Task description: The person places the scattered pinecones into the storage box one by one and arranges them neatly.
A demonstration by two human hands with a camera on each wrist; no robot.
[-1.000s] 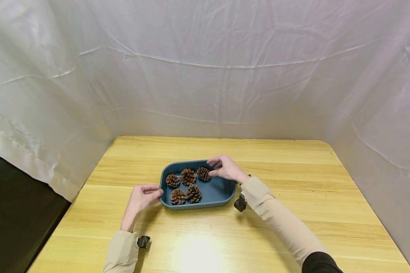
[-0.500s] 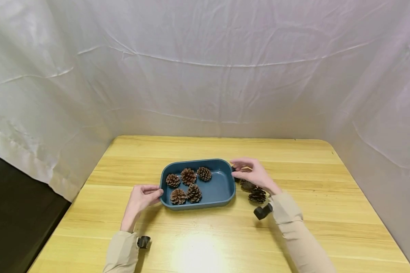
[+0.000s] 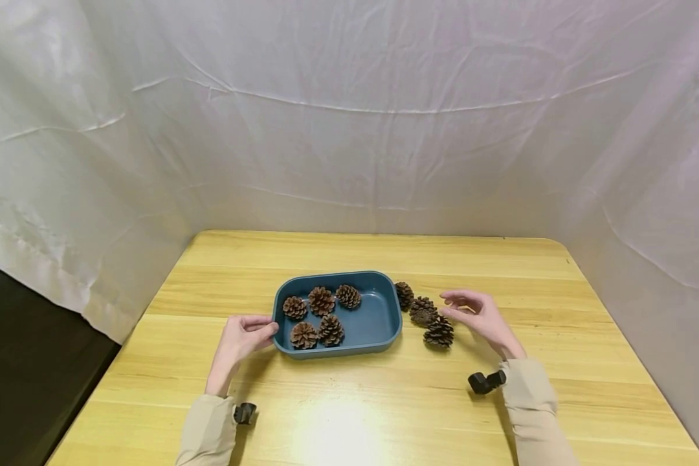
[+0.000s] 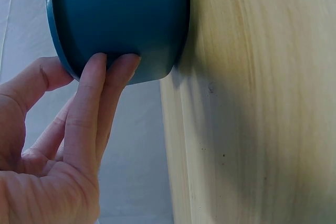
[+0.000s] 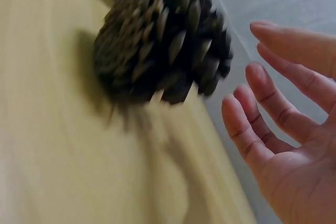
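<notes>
A blue rectangular tray (image 3: 373, 325) with rounded corners sits mid-table, with several brown pine cones (image 3: 330, 331) in its left and middle parts. My left hand (image 3: 237, 343) pinches the tray's left end, thumb at the rim; the left wrist view shows its fingers (image 4: 84, 108) against the outer wall. Outside the tray's right end, three darker pine cones lie in a slanting row: one beside the wall (image 3: 404, 296), a middle pine cone (image 3: 423, 311) and a nearer pine cone (image 3: 439, 332). My right hand (image 3: 482, 318) hovers just right of them, fingers apart and holding nothing.
Under everything is a pale wooden table (image 3: 349, 395). White cloth (image 3: 349, 129) hangs behind it and along both sides. A black surface (image 3: 29, 362) shows at the lower left. Each wrist carries a small black camera mount (image 3: 486, 382).
My right hand has withdrawn from inside the tray and moved right, past the three loose pine cones, which now show uncovered. The left hand and the tray have stayed put.
</notes>
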